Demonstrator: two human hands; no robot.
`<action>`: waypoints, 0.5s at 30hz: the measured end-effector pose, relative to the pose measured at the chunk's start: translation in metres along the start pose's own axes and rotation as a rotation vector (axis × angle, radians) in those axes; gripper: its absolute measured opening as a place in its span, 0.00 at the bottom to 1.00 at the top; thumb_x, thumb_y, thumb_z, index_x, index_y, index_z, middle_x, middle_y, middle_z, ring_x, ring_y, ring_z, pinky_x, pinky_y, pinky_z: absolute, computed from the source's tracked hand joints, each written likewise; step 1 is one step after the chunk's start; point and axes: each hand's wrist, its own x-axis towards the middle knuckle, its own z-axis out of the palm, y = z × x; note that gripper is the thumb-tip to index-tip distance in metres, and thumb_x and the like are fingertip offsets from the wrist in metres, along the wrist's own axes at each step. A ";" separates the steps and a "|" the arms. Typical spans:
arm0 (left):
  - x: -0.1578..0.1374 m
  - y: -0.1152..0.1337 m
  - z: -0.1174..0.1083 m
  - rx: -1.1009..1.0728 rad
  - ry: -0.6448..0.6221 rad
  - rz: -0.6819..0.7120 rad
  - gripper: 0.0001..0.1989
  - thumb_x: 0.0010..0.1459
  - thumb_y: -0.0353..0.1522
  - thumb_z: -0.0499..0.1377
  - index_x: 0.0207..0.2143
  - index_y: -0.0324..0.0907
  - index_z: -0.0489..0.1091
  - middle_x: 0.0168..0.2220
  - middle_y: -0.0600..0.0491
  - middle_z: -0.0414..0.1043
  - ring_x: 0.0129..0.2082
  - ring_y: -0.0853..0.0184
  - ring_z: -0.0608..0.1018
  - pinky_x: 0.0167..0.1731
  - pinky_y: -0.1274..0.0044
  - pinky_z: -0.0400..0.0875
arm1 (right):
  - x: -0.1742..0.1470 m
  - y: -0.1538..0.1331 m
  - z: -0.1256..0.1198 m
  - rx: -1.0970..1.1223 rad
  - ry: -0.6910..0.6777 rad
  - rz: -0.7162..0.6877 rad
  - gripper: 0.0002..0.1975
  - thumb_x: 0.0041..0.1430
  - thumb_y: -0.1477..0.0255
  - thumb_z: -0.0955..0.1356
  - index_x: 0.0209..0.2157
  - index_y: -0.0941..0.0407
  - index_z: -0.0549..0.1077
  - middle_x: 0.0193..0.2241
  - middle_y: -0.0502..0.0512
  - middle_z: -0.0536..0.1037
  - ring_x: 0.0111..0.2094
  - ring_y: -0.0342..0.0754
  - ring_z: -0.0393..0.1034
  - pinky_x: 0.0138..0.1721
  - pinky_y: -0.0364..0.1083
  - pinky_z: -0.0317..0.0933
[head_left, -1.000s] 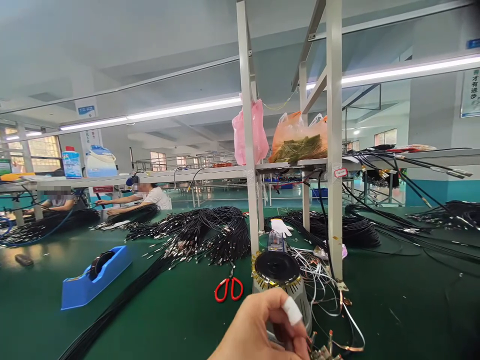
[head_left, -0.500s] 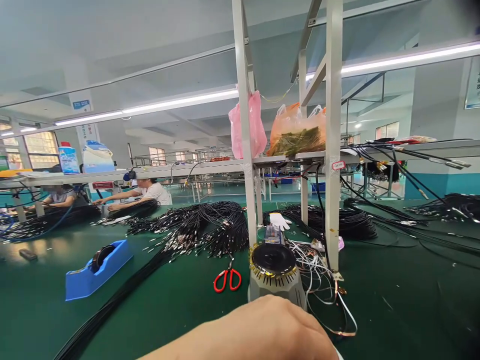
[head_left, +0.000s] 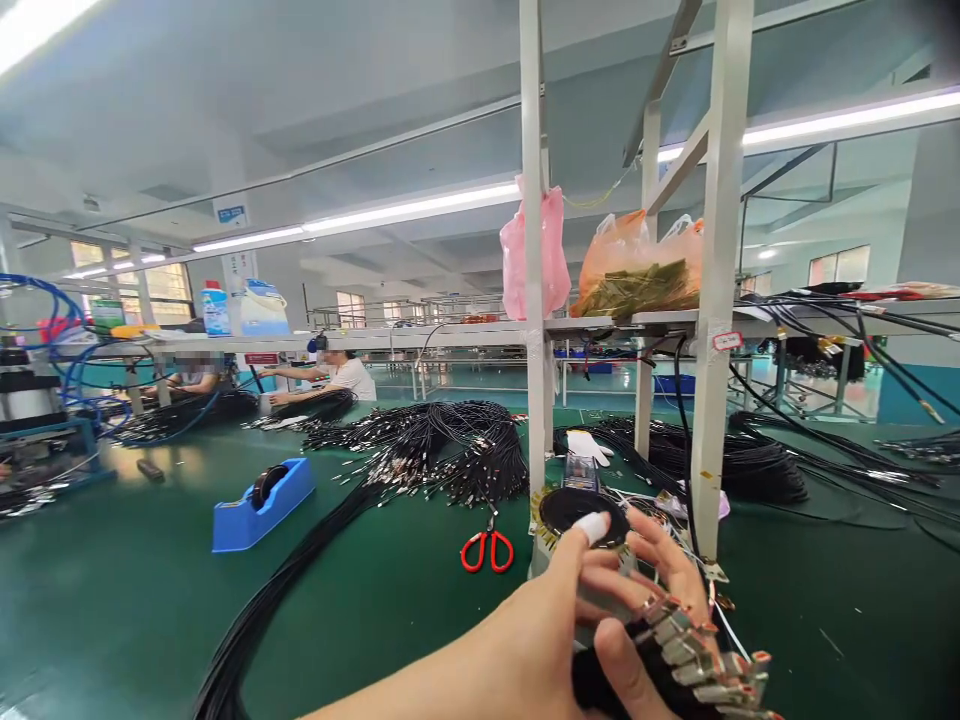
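My left hand reaches in from the bottom centre, with white tape on its index fingertip. Its thumb presses on a bundle of black cables with metal terminals, which it grips low in the view. More fingers, which seem to be my right hand, show just behind the bundle and touch it. The rest of that hand is hidden. Just beyond the hands a grey round machine with a black top stands on the green table.
Red scissors lie left of the machine, and a blue tape dispenser lies further left. Piles of black cables cover the table's middle and right. White frame posts stand behind the machine. Two people work at the far left.
The view has swung left. My left hand has risen and turned. The cable bundle with its metal terminals has come up into view, and fingers now show behind it.
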 end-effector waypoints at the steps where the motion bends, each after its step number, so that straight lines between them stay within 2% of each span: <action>1: -0.004 0.013 -0.001 0.004 0.005 0.041 0.45 0.49 0.38 0.67 0.64 0.45 0.48 0.55 0.44 0.68 0.55 0.53 0.71 0.56 0.64 0.66 | 0.004 -0.011 -0.003 -0.028 0.007 -0.011 0.26 0.52 0.43 0.65 0.37 0.48 0.79 0.62 0.53 0.57 0.60 0.64 0.55 0.59 0.63 0.53; 2: -0.007 0.026 -0.002 -0.004 -0.011 0.064 0.51 0.46 0.31 0.68 0.66 0.46 0.42 0.56 0.44 0.66 0.56 0.54 0.71 0.58 0.64 0.64 | 0.008 -0.021 -0.005 -0.071 0.007 -0.031 0.25 0.53 0.43 0.64 0.39 0.45 0.79 0.63 0.48 0.56 0.60 0.63 0.54 0.59 0.63 0.51; 3: -0.010 0.037 -0.003 -0.030 -0.034 0.072 0.52 0.46 0.28 0.66 0.66 0.46 0.38 0.57 0.44 0.65 0.56 0.55 0.71 0.58 0.63 0.63 | 0.011 -0.031 -0.008 -0.119 0.005 -0.058 0.23 0.53 0.43 0.63 0.39 0.41 0.78 0.63 0.44 0.56 0.60 0.62 0.54 0.59 0.63 0.51; 5: -0.013 0.051 -0.004 -0.070 -0.065 0.072 0.50 0.47 0.25 0.63 0.66 0.44 0.36 0.55 0.43 0.67 0.54 0.55 0.73 0.56 0.62 0.66 | 0.016 -0.046 -0.013 -0.214 0.002 -0.135 0.19 0.55 0.45 0.63 0.38 0.38 0.78 0.62 0.41 0.56 0.60 0.61 0.55 0.56 0.62 0.52; 9: -0.013 0.052 0.000 -0.149 -0.030 0.188 0.50 0.43 0.24 0.65 0.65 0.43 0.41 0.52 0.43 0.70 0.53 0.54 0.73 0.55 0.62 0.67 | 0.024 -0.050 -0.017 -0.253 0.006 -0.304 0.12 0.57 0.54 0.67 0.39 0.44 0.75 0.59 0.47 0.59 0.58 0.61 0.56 0.52 0.61 0.53; 10: -0.013 0.050 0.002 -0.158 -0.018 0.226 0.47 0.43 0.24 0.65 0.63 0.43 0.45 0.52 0.44 0.70 0.54 0.54 0.73 0.55 0.63 0.67 | 0.026 -0.048 -0.017 -0.260 -0.015 -0.353 0.11 0.58 0.56 0.67 0.40 0.43 0.74 0.59 0.48 0.60 0.56 0.61 0.57 0.52 0.61 0.52; 12: -0.015 0.050 0.007 -0.164 -0.005 0.275 0.35 0.45 0.25 0.63 0.56 0.45 0.58 0.50 0.49 0.70 0.53 0.56 0.72 0.53 0.68 0.68 | 0.031 -0.045 -0.017 -0.296 -0.104 -0.434 0.11 0.60 0.60 0.65 0.45 0.40 0.70 0.58 0.48 0.61 0.55 0.61 0.59 0.50 0.62 0.53; 14: -0.021 0.055 0.009 -0.153 -0.021 0.256 0.20 0.47 0.23 0.61 0.44 0.45 0.69 0.45 0.53 0.71 0.50 0.60 0.73 0.46 0.74 0.70 | 0.034 -0.047 -0.016 -0.334 -0.214 -0.503 0.17 0.60 0.59 0.65 0.51 0.37 0.66 0.58 0.49 0.61 0.57 0.62 0.57 0.53 0.63 0.52; 15: -0.025 0.059 0.008 -0.155 -0.015 0.238 0.15 0.46 0.22 0.60 0.37 0.44 0.71 0.41 0.55 0.71 0.45 0.63 0.74 0.42 0.76 0.70 | 0.036 -0.050 -0.016 -0.325 -0.277 -0.521 0.20 0.60 0.57 0.65 0.54 0.37 0.64 0.59 0.49 0.62 0.58 0.62 0.57 0.54 0.63 0.52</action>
